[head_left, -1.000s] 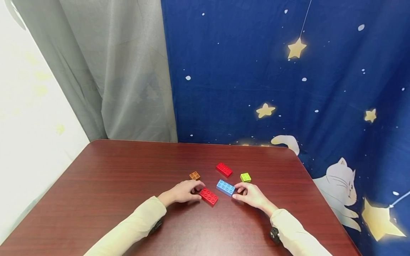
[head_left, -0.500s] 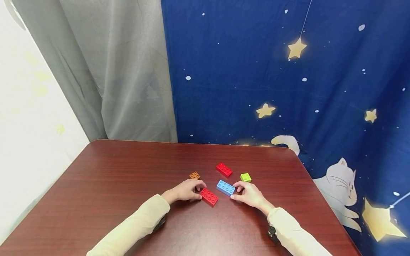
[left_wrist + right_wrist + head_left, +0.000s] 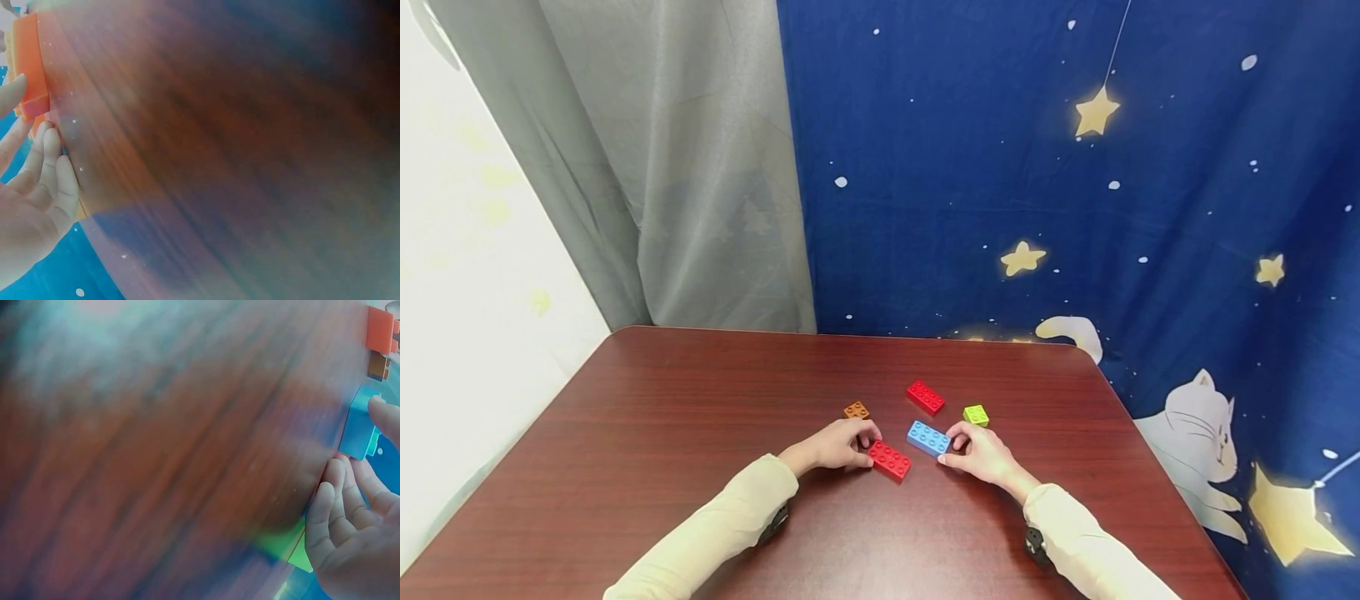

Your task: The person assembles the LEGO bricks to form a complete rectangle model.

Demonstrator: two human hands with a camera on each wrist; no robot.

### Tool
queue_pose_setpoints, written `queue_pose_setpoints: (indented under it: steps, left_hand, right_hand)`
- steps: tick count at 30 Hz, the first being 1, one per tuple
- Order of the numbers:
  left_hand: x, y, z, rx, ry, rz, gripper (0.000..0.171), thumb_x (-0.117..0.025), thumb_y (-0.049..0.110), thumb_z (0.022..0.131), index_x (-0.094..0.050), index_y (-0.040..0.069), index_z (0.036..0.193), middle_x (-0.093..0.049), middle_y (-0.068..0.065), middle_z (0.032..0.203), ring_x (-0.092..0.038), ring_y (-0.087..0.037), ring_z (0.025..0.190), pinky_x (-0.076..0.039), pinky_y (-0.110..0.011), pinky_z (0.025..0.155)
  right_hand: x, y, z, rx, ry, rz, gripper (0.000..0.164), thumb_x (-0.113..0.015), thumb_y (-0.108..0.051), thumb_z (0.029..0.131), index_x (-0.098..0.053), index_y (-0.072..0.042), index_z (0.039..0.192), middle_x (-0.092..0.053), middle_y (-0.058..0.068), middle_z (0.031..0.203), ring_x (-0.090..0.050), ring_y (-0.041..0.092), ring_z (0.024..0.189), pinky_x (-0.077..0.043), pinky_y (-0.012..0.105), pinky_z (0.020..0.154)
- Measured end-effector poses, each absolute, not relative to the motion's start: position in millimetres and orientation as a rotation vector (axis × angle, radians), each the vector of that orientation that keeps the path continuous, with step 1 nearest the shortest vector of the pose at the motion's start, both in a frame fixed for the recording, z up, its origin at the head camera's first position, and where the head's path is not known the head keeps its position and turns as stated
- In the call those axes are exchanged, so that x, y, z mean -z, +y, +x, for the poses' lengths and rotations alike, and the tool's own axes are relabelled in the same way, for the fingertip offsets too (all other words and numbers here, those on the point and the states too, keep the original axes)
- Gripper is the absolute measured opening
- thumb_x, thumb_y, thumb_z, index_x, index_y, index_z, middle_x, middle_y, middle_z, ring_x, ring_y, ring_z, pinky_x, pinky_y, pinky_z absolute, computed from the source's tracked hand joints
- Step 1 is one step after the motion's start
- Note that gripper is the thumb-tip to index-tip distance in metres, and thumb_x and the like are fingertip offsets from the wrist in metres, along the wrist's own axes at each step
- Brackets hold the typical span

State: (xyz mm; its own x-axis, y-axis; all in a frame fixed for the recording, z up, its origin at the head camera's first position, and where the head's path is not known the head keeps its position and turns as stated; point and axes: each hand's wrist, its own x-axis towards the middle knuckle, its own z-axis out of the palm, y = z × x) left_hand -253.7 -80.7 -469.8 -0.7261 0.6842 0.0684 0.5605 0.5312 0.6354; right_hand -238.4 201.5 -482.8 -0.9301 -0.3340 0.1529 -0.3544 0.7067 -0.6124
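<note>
Now both hands sit a touch closer in than a second ago, while the bricks lie where they were. On the left hand (image 3: 835,446), thumb and fingers pinch the near end of the near red brick (image 3: 889,460), which points away from them toward the right. On the right hand (image 3: 991,458), thumb and fingers pinch the end of the blue brick (image 3: 928,439), just left of their tips. That small shift seems to settle both grips; each brick appears to rest flat, studs up, apart from the other.

Just beyond the left fingers is a small brown brick (image 3: 856,411), its near side partly hidden. A small green brick (image 3: 976,415) is just past the right fingers, and a far red brick (image 3: 925,397) lies beyond both sets of fingers, between them. No box, tray or cup shows; these loose bricks lie straight on the worktop (image 3: 700,392). Farther from the fingers hangs a blue curtain (image 3: 925,167) with stars.
</note>
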Motion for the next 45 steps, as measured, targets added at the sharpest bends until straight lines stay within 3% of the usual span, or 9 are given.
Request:
queue_pose_setpoints:
  steps: [7, 17, 31, 39, 45]
  left_hand:
    - [471.1, -81.5, -252.5, -1.065, 2.559, 1.032, 0.028, -0.073, 0.008, 0.070, -0.055, 0.004, 0.091, -0.052, -0.009, 0.077, -0.049, -0.012, 0.056, -0.039, -0.022, 0.052]
    - [471.1, -82.5, -249.4, -1.117, 2.581, 0.977, 0.030, -0.074, 0.007, 0.067, -0.052, 0.002, 0.087, -0.055, -0.011, 0.071, -0.045, -0.009, 0.055, -0.036, -0.020, 0.051]
    - [471.4, -83.1, -247.8, -1.130, 2.633, 0.895, 0.031, -0.075, 0.009, 0.067, -0.051, 0.000, 0.086, -0.053, -0.001, 0.066, -0.046, -0.005, 0.052, -0.039, -0.022, 0.049]
    - [471.2, -80.2, -246.8, -1.122, 2.686, 0.914, 0.031, -0.075, 0.009, 0.066, -0.051, 0.001, 0.084, -0.051, 0.003, 0.063, -0.045, -0.003, 0.049, -0.038, -0.021, 0.049]
    - [472.1, -77.1, -246.5, -1.089, 2.711, 0.901, 0.031, -0.075, 0.012, 0.067, -0.051, 0.003, 0.084, -0.052, 0.003, 0.063, -0.045, -0.004, 0.050, -0.039, -0.022, 0.051]
  right_hand:
    - [483.2, 204.3, -238.5, -1.188, -2.826, 0.674, 0.032, -0.075, -0.015, 0.069, -0.058, -0.005, 0.095, -0.053, 0.003, 0.072, -0.045, 0.009, 0.050, -0.038, 0.022, 0.046]
    - [483.0, 214.3, -239.3, -1.396, -2.871, 0.665, 0.036, -0.072, -0.013, 0.072, -0.058, 0.000, 0.103, -0.053, 0.001, 0.067, -0.045, 0.008, 0.049, -0.037, 0.022, 0.045]
    - [482.4, 222.6, -235.5, -1.529, -2.899, 0.574, 0.036, -0.070, -0.008, 0.073, -0.056, 0.002, 0.105, -0.056, 0.001, 0.069, -0.049, 0.012, 0.054, -0.038, 0.023, 0.049]
    - [462.6, 216.7, -223.2, -1.657, -2.862, 0.629, 0.034, -0.066, 0.000, 0.074, -0.054, 0.009, 0.105, -0.057, 0.011, 0.070, -0.050, 0.022, 0.058, -0.037, 0.024, 0.050]
    - [479.8, 221.5, -232.4, -1.635, -2.889, 0.630, 0.035, -0.068, -0.005, 0.075, -0.055, 0.004, 0.106, -0.057, 0.004, 0.070, -0.050, 0.013, 0.059, -0.038, 0.023, 0.052]
